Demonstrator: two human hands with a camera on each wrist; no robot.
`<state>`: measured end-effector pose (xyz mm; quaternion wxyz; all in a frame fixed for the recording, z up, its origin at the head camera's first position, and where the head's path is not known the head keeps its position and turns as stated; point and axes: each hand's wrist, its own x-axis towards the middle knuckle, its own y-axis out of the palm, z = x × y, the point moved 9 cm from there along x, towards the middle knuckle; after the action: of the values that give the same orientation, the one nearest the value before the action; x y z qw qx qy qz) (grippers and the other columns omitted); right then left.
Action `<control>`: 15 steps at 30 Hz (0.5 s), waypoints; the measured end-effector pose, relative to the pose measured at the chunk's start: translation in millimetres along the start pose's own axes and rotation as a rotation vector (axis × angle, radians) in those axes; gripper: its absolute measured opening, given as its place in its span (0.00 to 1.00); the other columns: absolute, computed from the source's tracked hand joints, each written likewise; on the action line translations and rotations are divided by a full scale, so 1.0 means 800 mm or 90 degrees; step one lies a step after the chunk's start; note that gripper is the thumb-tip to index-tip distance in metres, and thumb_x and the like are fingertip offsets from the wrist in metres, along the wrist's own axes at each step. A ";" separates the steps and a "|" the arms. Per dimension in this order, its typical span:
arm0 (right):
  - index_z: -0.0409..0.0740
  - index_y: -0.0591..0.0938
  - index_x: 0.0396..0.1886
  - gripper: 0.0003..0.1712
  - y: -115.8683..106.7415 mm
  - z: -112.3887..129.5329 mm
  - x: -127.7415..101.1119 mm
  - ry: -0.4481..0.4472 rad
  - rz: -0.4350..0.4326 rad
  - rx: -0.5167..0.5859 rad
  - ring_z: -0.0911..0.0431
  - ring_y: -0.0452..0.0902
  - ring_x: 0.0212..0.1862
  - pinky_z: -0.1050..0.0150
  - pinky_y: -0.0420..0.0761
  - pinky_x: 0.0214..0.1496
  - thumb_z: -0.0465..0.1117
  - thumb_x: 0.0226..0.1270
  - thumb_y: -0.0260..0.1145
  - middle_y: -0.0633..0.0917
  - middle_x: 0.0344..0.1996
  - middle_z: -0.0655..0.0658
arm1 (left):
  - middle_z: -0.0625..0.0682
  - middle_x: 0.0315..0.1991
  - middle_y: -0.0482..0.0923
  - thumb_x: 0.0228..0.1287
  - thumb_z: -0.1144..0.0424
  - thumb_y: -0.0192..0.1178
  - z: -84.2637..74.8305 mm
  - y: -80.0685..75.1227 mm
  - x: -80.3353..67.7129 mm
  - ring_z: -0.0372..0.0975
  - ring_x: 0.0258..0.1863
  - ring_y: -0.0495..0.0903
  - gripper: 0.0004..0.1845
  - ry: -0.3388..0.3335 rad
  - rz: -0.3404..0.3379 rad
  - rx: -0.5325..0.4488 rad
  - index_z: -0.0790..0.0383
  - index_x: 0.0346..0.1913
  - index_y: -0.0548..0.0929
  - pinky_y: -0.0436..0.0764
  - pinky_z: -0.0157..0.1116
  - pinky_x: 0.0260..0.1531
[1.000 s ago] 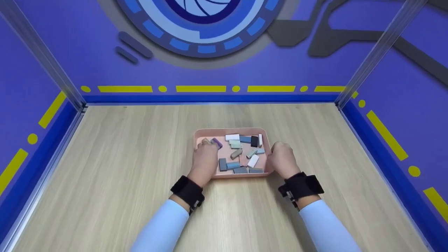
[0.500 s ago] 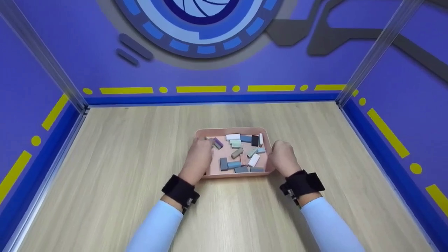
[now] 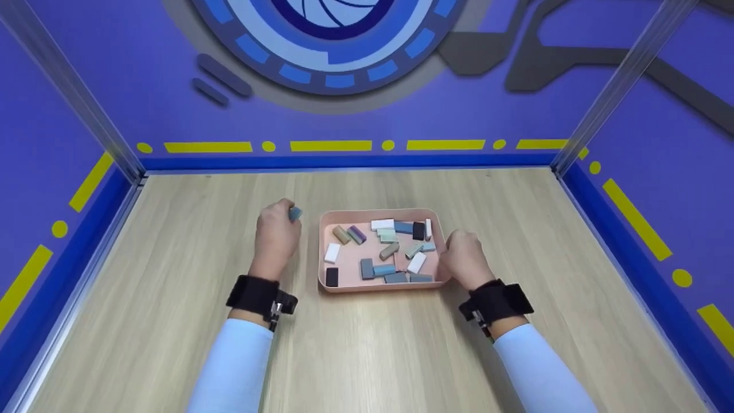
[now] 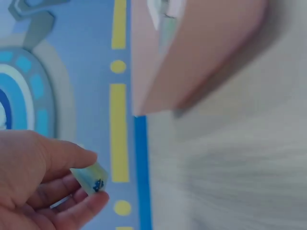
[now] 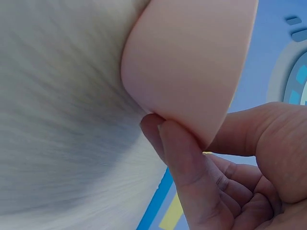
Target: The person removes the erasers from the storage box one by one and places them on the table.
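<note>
My left hand [image 3: 277,235] is to the left of the pink tray [image 3: 378,290], apart from it. It pinches a small blue-green block [image 4: 91,178] between thumb and fingers; a dark mark shows on one end of the block in the left wrist view. My right hand [image 3: 465,260] grips the tray's right wall, with the thumb on one side and fingertips on the other in the right wrist view. Inside the tray lie several small blocks, among them a white block [image 3: 332,253], a black block [image 3: 332,277], a tan block [image 3: 341,234] and a purple block [image 3: 356,234].
The tray stands on a wood-grain table [image 3: 195,241]. Blue patterned panels [image 3: 344,123] enclose the table at the back and both sides, with metal posts at the corners. Black straps [image 3: 499,302] circle both wrists.
My left hand has moved left from inside the tray to beyond its left wall, with the blue-green block between its fingers. The right hand stays at the tray's right wall.
</note>
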<state>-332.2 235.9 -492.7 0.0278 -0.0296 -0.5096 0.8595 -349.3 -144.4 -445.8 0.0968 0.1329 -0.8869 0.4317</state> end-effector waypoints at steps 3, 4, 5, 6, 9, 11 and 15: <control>0.40 0.74 0.15 0.06 0.000 0.000 -0.001 0.005 -0.005 -0.006 0.54 0.66 0.21 0.63 0.64 0.20 0.28 0.46 0.57 0.73 0.18 0.46 | 0.62 0.41 0.81 0.54 0.69 0.59 0.022 0.012 -0.004 0.50 0.40 0.82 0.15 -0.048 0.024 -0.007 0.69 0.47 0.80 0.80 0.44 0.39; 0.40 0.74 0.15 0.06 0.000 0.000 -0.001 0.005 -0.005 -0.007 0.53 0.65 0.21 0.63 0.64 0.20 0.28 0.45 0.57 0.73 0.18 0.46 | 0.62 0.41 0.81 0.54 0.68 0.59 0.027 0.016 -0.006 0.50 0.39 0.82 0.16 -0.064 0.032 -0.008 0.69 0.47 0.80 0.80 0.44 0.39; 0.40 0.74 0.14 0.06 0.000 0.000 0.000 0.005 -0.003 -0.008 0.53 0.65 0.21 0.63 0.64 0.20 0.28 0.45 0.57 0.73 0.18 0.46 | 0.62 0.40 0.81 0.54 0.68 0.59 0.032 0.019 -0.007 0.49 0.38 0.82 0.16 -0.078 0.037 -0.011 0.69 0.47 0.80 0.80 0.44 0.37; 0.40 0.74 0.14 0.07 0.000 0.001 0.000 0.003 -0.002 -0.010 0.53 0.65 0.21 0.63 0.64 0.20 0.28 0.45 0.57 0.73 0.18 0.46 | 0.62 0.39 0.82 0.53 0.68 0.59 0.036 0.022 -0.008 0.49 0.36 0.81 0.16 -0.089 0.041 -0.013 0.70 0.46 0.80 0.80 0.44 0.37; 0.41 0.74 0.13 0.07 0.002 0.000 0.001 0.011 0.007 -0.007 0.54 0.65 0.21 0.63 0.64 0.19 0.29 0.44 0.57 0.73 0.17 0.46 | 0.60 0.33 0.81 0.52 0.68 0.59 0.043 0.028 -0.010 0.46 0.29 0.78 0.11 -0.115 0.044 -0.011 0.69 0.39 0.81 0.78 0.42 0.30; 0.41 0.75 0.14 0.06 0.002 -0.001 0.002 0.019 0.013 -0.004 0.54 0.67 0.21 0.64 0.65 0.19 0.29 0.45 0.58 0.73 0.18 0.46 | 0.57 0.28 0.80 0.51 0.68 0.58 0.046 0.030 -0.010 0.45 0.25 0.74 0.06 -0.122 0.042 -0.004 0.67 0.31 0.80 0.74 0.40 0.26; 0.40 0.76 0.15 0.05 0.003 -0.003 0.002 0.028 0.021 0.005 0.53 0.68 0.21 0.64 0.66 0.19 0.29 0.44 0.58 0.75 0.18 0.46 | 0.53 0.21 0.73 0.49 0.69 0.57 0.052 0.033 -0.012 0.44 0.22 0.68 0.04 -0.136 0.037 0.018 0.62 0.21 0.74 0.67 0.39 0.22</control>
<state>-333.3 236.7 -495.5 0.0253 -0.0569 -0.5049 0.8609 -350.7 -160.1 -493.2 -0.0128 0.1534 -0.8894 0.4304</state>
